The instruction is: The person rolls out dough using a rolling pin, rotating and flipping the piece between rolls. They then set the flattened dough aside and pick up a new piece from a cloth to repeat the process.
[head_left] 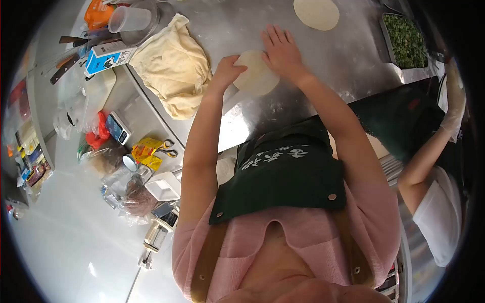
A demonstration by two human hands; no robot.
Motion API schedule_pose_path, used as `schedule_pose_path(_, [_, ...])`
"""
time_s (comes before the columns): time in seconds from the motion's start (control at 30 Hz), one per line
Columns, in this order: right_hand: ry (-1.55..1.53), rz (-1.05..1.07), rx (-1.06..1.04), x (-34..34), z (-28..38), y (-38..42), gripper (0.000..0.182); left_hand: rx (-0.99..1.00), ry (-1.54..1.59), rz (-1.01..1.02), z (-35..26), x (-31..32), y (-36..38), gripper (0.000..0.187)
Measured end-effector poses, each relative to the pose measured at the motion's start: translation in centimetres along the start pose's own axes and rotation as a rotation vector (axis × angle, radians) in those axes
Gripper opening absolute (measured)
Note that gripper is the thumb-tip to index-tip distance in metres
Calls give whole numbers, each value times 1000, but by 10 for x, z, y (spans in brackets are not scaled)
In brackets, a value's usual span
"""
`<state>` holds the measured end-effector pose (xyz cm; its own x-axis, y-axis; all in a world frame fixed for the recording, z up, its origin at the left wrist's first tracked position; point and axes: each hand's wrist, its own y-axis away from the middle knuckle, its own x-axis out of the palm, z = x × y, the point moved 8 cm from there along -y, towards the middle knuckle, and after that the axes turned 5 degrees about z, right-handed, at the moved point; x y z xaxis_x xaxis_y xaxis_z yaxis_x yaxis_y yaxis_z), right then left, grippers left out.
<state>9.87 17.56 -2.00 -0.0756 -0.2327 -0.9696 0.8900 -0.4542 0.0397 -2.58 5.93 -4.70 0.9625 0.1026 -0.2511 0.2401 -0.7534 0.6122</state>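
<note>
A flat round of pale dough (257,76) lies on the steel table between my two hands. My left hand (226,73) is closed at its left edge, the thumb on top and the other fingers mostly hidden. My right hand (283,53) rests palm down at the upper right of the round, fingers stretched out, thumb by the dough's edge. Farther up lies a second dough round (317,12), apart from both hands. Left of my left hand is a crumpled cream cloth (174,68).
A blue-and-white carton (108,58), a clear plastic tub (130,20) and knives (64,69) stand at left. Below are a digital device (118,128), scissors (166,147) and bags. At right is a tray of chopped greens (404,40), with a co-worker's gloved hand (454,103) nearby.
</note>
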Motion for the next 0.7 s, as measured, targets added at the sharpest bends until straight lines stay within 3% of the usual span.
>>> schedule_pose_path(0.07, [13,-35,-18,-9,7,-3,59,-25,-141,45,-10,-3,9,36])
schedule_pose_path(0.23, [-72,90,-106,-11,-9,80,51,-64,26,38,7,5,27,36])
schedule_pose_path(0.37, [-168,-35,-223,-23,-14,131,33,-9,106,-124,24,17,42,35])
schedule_pose_path(0.4, [-194,-51,-248,-19,-15,137,28,40,-110,-253,23,19,47,30])
schedule_pose_path(0.43, [-258,-31,-252,-17,-15,143,26,98,-326,-391,11,23,52,25])
schedule_pose_path(0.5, [-355,-46,-236,-30,-17,152,24,119,-385,-499,-25,36,72,15])
schedule_pose_path(0.6, [-390,25,-198,-42,-26,163,32,162,-507,-476,-78,52,85,11])
schedule_pose_path(0.7, [-422,18,-138,-46,-39,170,35,347,-477,-465,-130,56,84,12])
